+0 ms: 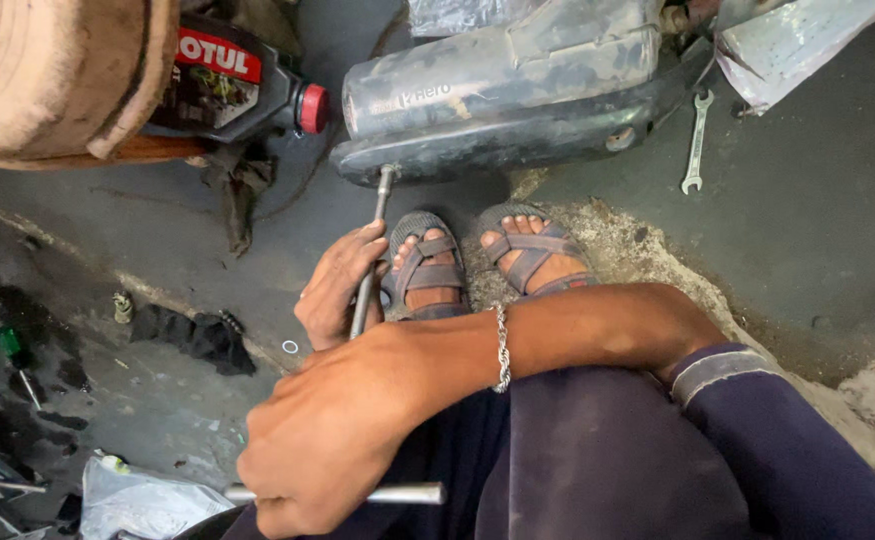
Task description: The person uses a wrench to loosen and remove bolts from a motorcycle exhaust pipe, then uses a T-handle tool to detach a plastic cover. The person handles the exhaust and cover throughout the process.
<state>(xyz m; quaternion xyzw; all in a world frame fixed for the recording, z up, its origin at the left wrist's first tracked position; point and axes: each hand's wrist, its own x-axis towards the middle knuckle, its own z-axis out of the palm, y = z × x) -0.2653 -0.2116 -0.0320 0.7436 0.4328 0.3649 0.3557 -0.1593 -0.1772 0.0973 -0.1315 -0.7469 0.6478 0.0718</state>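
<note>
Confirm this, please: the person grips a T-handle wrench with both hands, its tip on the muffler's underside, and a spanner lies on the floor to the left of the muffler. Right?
Not quite. The head view shows the spanner on the floor to the right of the muffler, not the left. The rest holds: the right hand and the left hand both grip the T-handle wrench, its tip on the muffler's underside.

Dark oil-stained concrete floor (pixel 817 200), cracked; wooden stump (pixel 47 70).
</note>
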